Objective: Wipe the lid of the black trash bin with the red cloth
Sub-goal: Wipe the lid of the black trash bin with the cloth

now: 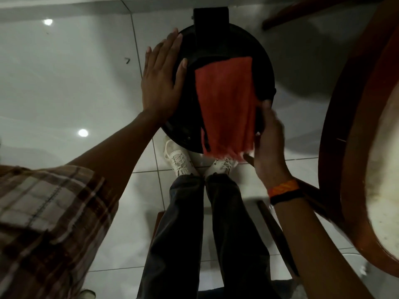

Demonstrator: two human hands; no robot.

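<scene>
The black trash bin (244, 43) stands on the floor right in front of my feet, seen from above, its round lid shut. A red cloth (226, 104) lies spread flat over the lid's near right part, and its fringed end hangs past the near rim. My left hand (160, 83) rests flat on the lid's left edge, fingers stretched and apart, holding nothing. My right hand (268, 137) is at the cloth's right edge near the bin's rim; it is blurred, and I cannot see whether its fingers grip the cloth.
A round wooden table (354, 117) with a pale top fills the right side, close to my right arm. A dark wooden leg (302, 14) crosses the top right. Glossy white floor tiles (64, 83) spread to the left. My white shoes (181, 160) touch the bin's base.
</scene>
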